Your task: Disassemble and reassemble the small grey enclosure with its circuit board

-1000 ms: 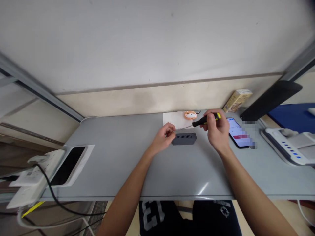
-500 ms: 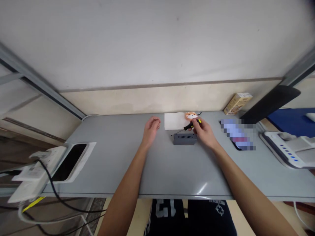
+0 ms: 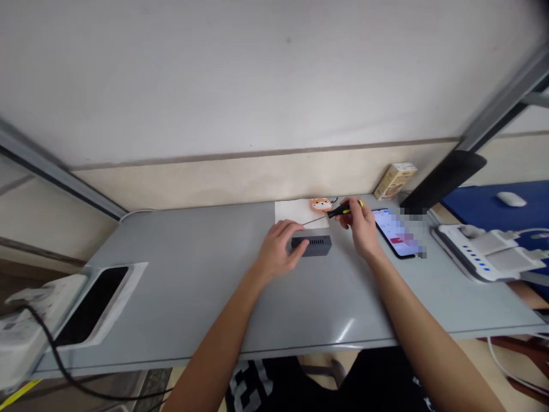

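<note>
A small dark grey box (image 3: 319, 246) with a row of vent slots sits on the grey table. Its left end is between the thumb and fingers of my left hand (image 3: 279, 247), the thumb on the near side and the fingers at the back. A black-and-yellow screwdriver (image 3: 338, 212) is in the closed fingers of my right hand (image 3: 362, 228). Its thin metal shaft points left, above and behind the box, with the tip close to my left fingertips. Under the shaft lies a white sheet of paper (image 3: 291, 210), and on it an orange animal-faced case (image 3: 321, 205).
A lit phone (image 3: 397, 234) lies right of my right hand. Beyond it are a carton (image 3: 395, 180), a dark upright panel (image 3: 444, 180) and a power strip (image 3: 465, 252) with plugs. Far left, a dark-screened phone (image 3: 94, 306) rests beside another power strip (image 3: 47, 309) with cables.
My left hand has moved right and taken hold of the box's left end. My right hand has lifted the screwdriver slightly away from the box. The view has shifted to the right.
</note>
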The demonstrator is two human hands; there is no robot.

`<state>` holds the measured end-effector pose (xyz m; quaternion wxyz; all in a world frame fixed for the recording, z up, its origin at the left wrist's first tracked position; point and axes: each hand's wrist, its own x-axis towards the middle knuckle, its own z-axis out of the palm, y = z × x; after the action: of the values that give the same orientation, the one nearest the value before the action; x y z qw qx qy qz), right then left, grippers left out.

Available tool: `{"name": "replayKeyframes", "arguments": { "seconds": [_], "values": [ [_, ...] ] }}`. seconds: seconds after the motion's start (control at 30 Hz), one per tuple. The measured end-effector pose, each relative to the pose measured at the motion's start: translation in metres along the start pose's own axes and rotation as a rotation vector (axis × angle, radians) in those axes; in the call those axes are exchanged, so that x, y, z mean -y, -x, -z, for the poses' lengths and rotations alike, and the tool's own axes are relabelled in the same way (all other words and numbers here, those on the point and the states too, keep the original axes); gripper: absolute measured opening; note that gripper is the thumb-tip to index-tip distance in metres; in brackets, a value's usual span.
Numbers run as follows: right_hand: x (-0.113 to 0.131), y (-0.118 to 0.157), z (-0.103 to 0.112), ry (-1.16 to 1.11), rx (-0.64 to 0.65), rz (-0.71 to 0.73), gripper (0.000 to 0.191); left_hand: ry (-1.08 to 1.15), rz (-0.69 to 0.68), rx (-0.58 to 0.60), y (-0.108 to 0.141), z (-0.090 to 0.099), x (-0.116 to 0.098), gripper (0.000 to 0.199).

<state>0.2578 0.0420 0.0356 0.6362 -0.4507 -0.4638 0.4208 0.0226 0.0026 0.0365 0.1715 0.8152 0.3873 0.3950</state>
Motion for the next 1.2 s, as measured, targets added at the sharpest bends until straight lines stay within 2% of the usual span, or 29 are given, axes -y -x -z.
{"name": "replayKeyframes", "arguments": {
  "seconds": [0.07,0.17,0.33,0.5,0.63,0.83,1.2],
  "values": [
    [0.000,-0.005,0.006,-0.074,-0.087,0.001,0.041,-0.066,-0.074,0.076,0.002,-0.008,-0.001,0.021],
    [-0.003,-0.009,0.009,-0.203,-0.165,-0.018,0.040,-0.098,-0.109,0.137,0.003,-0.012,0.000,0.022],
    [-0.008,-0.011,0.007,-0.271,-0.170,-0.086,0.042,-0.144,-0.107,0.143,0.001,-0.001,0.000,0.021],
    [-0.009,-0.014,0.011,-0.273,-0.212,-0.064,0.041,-0.206,-0.112,0.123,0.000,0.005,-0.004,0.023],
    [-0.010,-0.015,0.015,-0.232,-0.241,-0.046,0.042,-0.239,-0.159,0.105,0.000,-0.004,-0.009,0.030],
    [-0.008,-0.015,0.017,-0.239,-0.289,-0.077,0.041,-0.275,-0.158,0.055,0.001,-0.018,-0.011,0.025],
    [-0.010,-0.016,0.018,-0.179,-0.290,-0.050,0.042,-0.308,-0.148,0.027,0.002,-0.020,-0.010,0.021]
  ]
}}
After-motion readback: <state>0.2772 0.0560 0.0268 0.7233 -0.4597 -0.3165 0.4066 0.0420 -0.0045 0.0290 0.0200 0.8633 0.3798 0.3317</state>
